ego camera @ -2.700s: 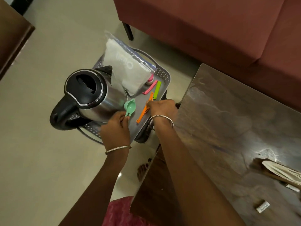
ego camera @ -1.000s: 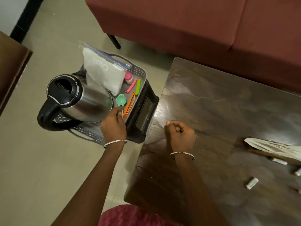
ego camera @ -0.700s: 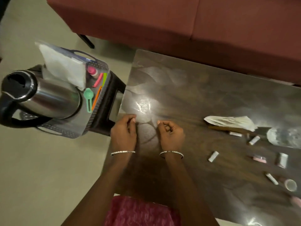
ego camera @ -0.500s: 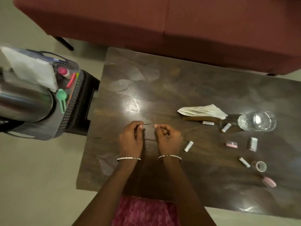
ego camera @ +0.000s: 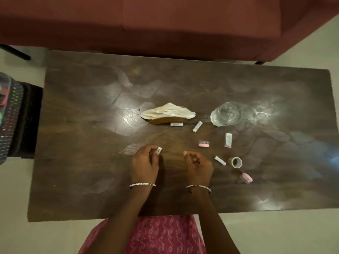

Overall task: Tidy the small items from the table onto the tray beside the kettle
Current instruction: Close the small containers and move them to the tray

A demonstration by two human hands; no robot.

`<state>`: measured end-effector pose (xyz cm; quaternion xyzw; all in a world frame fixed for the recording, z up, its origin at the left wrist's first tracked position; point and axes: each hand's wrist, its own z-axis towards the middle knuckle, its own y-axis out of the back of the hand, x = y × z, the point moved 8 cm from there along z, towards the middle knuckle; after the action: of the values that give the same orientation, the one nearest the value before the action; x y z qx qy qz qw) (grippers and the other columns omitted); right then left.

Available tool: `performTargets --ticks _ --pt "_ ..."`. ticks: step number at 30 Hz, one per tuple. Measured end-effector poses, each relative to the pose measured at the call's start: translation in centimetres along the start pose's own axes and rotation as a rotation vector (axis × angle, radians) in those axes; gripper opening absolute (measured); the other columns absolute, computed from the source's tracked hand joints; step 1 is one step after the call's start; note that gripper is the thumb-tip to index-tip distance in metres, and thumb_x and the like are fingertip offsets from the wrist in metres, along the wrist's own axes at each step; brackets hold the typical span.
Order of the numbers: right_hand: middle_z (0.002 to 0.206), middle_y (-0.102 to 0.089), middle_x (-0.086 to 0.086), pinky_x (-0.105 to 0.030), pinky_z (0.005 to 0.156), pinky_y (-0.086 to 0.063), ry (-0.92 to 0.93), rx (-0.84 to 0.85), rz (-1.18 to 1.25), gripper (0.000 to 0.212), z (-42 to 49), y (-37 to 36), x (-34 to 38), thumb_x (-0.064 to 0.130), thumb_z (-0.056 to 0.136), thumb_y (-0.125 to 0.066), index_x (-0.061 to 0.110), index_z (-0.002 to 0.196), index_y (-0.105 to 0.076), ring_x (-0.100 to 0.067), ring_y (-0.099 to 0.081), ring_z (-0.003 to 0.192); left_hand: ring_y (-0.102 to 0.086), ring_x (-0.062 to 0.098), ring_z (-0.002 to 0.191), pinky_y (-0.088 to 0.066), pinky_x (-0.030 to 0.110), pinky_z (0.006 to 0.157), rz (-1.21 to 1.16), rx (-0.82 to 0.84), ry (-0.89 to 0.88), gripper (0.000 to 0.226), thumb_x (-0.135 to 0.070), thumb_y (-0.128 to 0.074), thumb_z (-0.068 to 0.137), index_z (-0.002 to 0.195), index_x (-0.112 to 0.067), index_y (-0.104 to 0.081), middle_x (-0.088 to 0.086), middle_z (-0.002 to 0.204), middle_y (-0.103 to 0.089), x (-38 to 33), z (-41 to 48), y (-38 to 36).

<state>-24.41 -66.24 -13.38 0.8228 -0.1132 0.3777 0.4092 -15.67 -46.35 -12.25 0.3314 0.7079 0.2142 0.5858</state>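
1. Two hands are resting over the dark table (ego camera: 91,180), side by side and a little apart, each wrist wearing a thin bangle.
2. Far to the left of the left hand (ego camera: 145,165), only a perforated edge of the tray (ego camera: 12,114) is showing at the picture's border, well apart from both hands.
3. The left hand is pinching a small white tube (ego camera: 159,150) between its fingertips, its fingers curling closed around it.
4. Beyond the gap between the hands, a crumpled white tissue (ego camera: 168,113) is lying on a brown holder, with a white stick (ego camera: 176,124) just beside its near edge.
5. The right hand (ego camera: 198,166) is curling loosely with nothing visible in it; whether it is gripping anything I cannot tell.
6. Beyond and right of the right hand, another white stick (ego camera: 197,126), a pink pot (ego camera: 203,143) and a small white box (ego camera: 228,140) are lying apart.
7. Just right of that hand, a third stick (ego camera: 219,160), a tape ring (ego camera: 236,162) and a pink lid (ego camera: 246,177) are sitting.
8. Farther beyond, a clear glass (ego camera: 226,114) is standing upright.
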Motion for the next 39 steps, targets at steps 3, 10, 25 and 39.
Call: performTargets --ticks 3,10,25,39 --pt "0.061 -0.063 0.005 -0.043 0.071 -0.056 0.012 -0.074 -0.038 0.008 2.1 2.5 -0.9 0.016 0.082 -0.076 0.023 0.08 -0.074 -0.012 -0.06 0.059 -0.063 0.023 0.088 -0.041 0.026 0.075 0.127 0.034 0.059 0.018 -0.013 -0.067 0.083 0.101 -0.017 -0.067 0.004 0.102 -0.066 0.0 -0.4 -1.9" --pt "0.104 -0.062 -0.01 -0.032 0.086 -0.05 0.209 -0.243 -0.16 0.029 6.9 6.3 -0.6 -0.003 0.079 -0.068 0.014 0.102 -0.074 -0.028 -0.065 0.091 -0.058 0.027 0.097 -0.049 0.043 0.082 0.214 0.063 -0.06 0.019 -0.021 -0.067 0.086 0.104 -0.015 -0.065 0.007 0.107 -0.061 -3.2 -0.3 -5.4" --pt "0.109 -0.063 -0.015 -0.017 0.081 -0.03 0.049 -0.108 -0.319 0.044 9.6 11.7 -9.5 0.015 0.069 -0.083 0.005 0.107 -0.064 -0.031 -0.053 0.106 -0.06 0.028 0.1 -0.051 0.041 0.08 0.389 0.256 -0.378 0.041 -0.024 -0.076 0.079 0.118 -0.021 -0.064 0.003 0.11 -0.066 -9.3 1.7 -15.7" --pt "0.104 -0.067 -0.005 -0.02 0.08 -0.043 0.197 -0.21 -0.258 0.031 7.8 11.4 -6.0 0.02 0.083 -0.078 0.009 0.109 -0.065 -0.023 -0.063 0.097 -0.065 0.005 0.071 -0.058 0.032 0.069 -0.185 0.276 -0.012 0.042 -0.027 -0.072 0.083 0.123 -0.035 -0.061 -0.011 0.089 -0.068 -6.0 0.7 -13.0"
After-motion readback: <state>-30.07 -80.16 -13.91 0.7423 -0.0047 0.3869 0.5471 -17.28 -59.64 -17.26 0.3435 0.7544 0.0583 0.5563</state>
